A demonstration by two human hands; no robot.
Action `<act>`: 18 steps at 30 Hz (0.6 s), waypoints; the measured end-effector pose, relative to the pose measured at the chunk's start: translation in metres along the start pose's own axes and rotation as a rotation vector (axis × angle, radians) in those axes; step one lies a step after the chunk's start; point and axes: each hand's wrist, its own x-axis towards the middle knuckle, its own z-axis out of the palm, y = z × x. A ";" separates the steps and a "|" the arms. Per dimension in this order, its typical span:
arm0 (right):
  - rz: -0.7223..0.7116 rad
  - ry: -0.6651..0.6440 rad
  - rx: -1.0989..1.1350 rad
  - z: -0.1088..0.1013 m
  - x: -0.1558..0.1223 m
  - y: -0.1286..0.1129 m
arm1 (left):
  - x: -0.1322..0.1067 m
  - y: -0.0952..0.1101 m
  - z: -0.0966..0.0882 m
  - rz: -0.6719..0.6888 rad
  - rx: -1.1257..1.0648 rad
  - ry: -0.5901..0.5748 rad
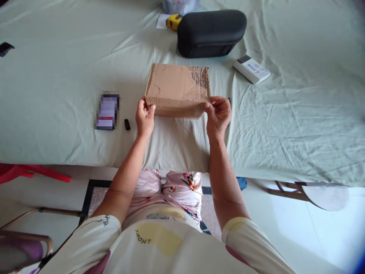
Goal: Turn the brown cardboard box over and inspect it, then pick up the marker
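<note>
We see two bare hands at work on a cardboard box [178, 82], which is in the middle, near the front edge of the cloth-covered surface [71, 72]. The left hand [145, 118] has its fingers closed on the near left corner of the box, with the thumb lying on the near side. The right hand [218, 117] pinches the near right corner between thumb and bent fingers. We cannot tell whether the box rests fully on the cloth or is a little raised. In our judgement, the step in hand is to hold and steady the box from both sides. The next move, whether to turn, tilt or set down, would call for both hands to act together, with an even grip, because the cardboard looks soft at its edges. To the left of the left hand lie a small black object [127, 124] and a phone [107, 113], whose screen is blurred. Beyond the box stands a black case [212, 34], with a yellow object [173, 22] just beside it. A white pack [252, 70] lies to the right, apart from the box. Something dark is partly hidden by the right hand.
</note>
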 end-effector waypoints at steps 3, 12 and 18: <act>0.047 -0.086 0.036 -0.006 0.001 0.004 | -0.001 -0.003 -0.002 -0.015 0.022 0.038; 0.173 -0.318 -0.260 -0.014 -0.004 0.011 | -0.006 0.004 -0.008 -0.036 0.313 0.056; 0.149 -0.191 -0.223 -0.008 -0.006 0.008 | -0.009 0.004 -0.003 0.060 0.265 0.127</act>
